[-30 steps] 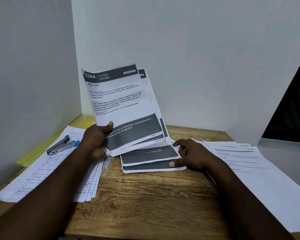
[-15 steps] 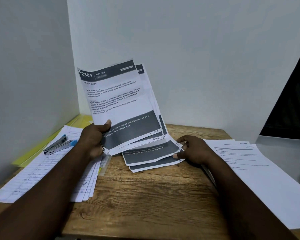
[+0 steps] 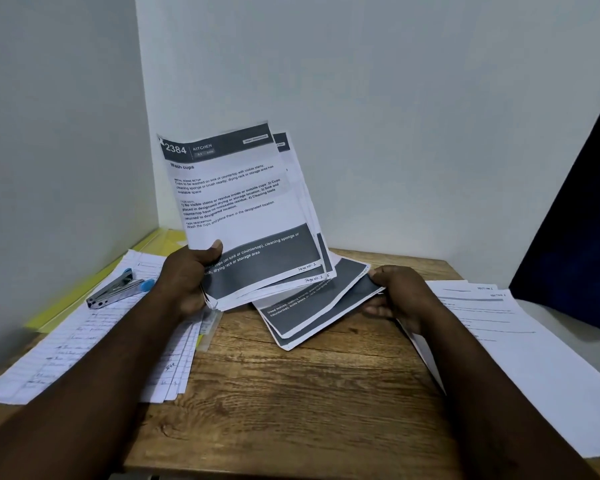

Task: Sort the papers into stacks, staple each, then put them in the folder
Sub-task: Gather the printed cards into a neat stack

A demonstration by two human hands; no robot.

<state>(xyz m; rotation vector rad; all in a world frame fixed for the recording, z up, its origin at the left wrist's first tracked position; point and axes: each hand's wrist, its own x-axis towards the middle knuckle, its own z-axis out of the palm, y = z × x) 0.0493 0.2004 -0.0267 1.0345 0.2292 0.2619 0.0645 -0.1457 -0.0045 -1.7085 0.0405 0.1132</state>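
Observation:
My left hand (image 3: 187, 278) grips the lower left corner of a raised bundle of printed sheets (image 3: 236, 202) headed "2384 KITCHEN", thumb on the front. Below it, two more dark-banded printed sheets (image 3: 312, 306) are lifted off the wooden table (image 3: 291, 393), and my right hand (image 3: 400, 296) pinches their right edge. A silver stapler (image 3: 118, 287) with blue ends lies on a pile of handwritten lined pages (image 3: 77, 344) at the left. The yellow folder (image 3: 66, 303) sticks out from under that pile along the left wall.
A spread of white printed pages (image 3: 520, 344) covers the table's right side and overhangs its edge. Walls close the table in at the left and back. A dark panel (image 3: 582, 237) stands at the far right.
My right hand went from resting flat on the two lower sheets to pinching their right edge and tilting them up. The bundle in my left hand barely moved.

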